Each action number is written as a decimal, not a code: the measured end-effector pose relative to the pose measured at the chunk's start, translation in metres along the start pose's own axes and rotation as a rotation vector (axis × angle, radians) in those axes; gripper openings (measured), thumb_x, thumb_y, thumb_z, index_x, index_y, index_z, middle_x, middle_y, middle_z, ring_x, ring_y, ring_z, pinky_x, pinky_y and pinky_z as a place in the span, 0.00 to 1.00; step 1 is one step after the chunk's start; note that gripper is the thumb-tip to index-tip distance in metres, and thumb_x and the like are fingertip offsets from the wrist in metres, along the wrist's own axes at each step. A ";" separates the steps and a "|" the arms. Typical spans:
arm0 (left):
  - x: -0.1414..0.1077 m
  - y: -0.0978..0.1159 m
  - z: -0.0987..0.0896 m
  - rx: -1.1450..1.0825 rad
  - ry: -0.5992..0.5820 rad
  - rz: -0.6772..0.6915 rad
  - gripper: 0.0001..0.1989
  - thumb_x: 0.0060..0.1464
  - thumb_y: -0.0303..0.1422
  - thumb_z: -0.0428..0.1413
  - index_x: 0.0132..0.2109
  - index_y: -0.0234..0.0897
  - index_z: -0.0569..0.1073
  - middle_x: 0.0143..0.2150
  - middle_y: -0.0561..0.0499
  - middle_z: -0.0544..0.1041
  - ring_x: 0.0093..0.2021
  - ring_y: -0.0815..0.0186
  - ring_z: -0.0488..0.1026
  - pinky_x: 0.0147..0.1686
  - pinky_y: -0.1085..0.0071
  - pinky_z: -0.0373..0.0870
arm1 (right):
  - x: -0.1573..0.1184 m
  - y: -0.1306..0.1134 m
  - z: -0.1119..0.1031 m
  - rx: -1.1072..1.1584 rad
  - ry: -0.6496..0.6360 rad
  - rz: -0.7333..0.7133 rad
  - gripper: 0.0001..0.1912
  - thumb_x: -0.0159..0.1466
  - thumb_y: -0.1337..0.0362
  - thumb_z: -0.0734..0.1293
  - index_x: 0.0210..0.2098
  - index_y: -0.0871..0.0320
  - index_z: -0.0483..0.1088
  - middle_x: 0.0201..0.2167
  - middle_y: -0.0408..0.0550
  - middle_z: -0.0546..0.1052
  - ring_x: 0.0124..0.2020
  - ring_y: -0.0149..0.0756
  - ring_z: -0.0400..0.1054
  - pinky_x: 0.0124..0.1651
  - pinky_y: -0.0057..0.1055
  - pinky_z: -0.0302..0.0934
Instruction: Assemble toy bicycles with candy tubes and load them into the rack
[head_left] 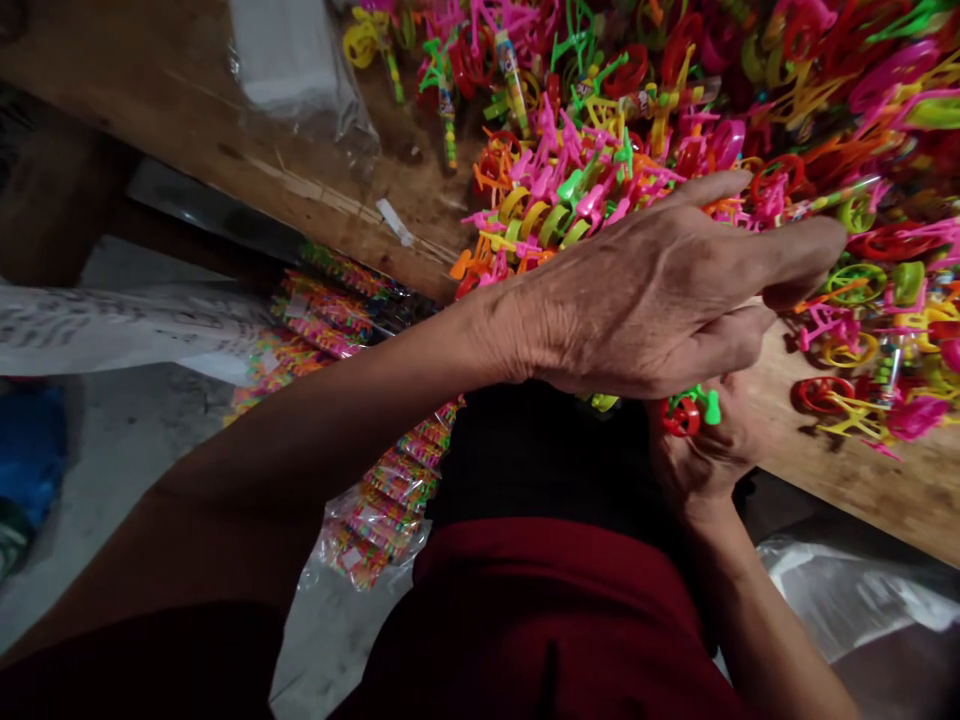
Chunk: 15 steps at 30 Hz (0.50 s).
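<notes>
A wooden table [862, 480] is covered with a large unsorted pile of plastic toy bicycles [675, 110]. One red-and-green toy bicycle [686, 410] is grasped in the right hand [705, 450] at the table edge, under the left hand [660, 290], whose grip cannot be told. Filled packets [375, 480] lie below, so much is judged left.

Worn wooden table [187, 90] running diagonally, scuffed along its near edge; grey concrete floor [127, 440] below, dimly lit, shadowed at left.

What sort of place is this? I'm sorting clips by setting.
Probably a small toy assembly or packing workshop: a wooden workbench heaped with bright plastic toy bicycles, and clear bags of packed toys below it on a bare floor.
</notes>
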<state>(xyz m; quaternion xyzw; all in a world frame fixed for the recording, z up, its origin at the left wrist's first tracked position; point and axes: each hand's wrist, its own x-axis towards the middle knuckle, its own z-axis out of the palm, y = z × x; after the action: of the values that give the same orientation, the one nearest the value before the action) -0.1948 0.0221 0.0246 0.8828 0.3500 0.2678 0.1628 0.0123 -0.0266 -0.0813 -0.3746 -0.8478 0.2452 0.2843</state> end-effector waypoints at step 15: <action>0.000 0.012 -0.020 -0.147 -0.086 -0.110 0.19 0.65 0.31 0.42 0.54 0.35 0.74 0.52 0.47 0.81 0.50 0.63 0.80 0.75 0.58 0.48 | 0.026 -0.039 0.002 -0.149 0.230 -0.117 0.10 0.65 0.75 0.61 0.38 0.57 0.71 0.28 0.47 0.73 0.36 0.41 0.65 0.44 0.38 0.60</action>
<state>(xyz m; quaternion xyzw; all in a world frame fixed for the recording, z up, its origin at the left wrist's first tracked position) -0.2003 0.0155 0.0461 0.8586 0.3699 0.2455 0.2563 -0.0233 -0.0300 -0.0505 -0.3701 -0.8460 0.1199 0.3646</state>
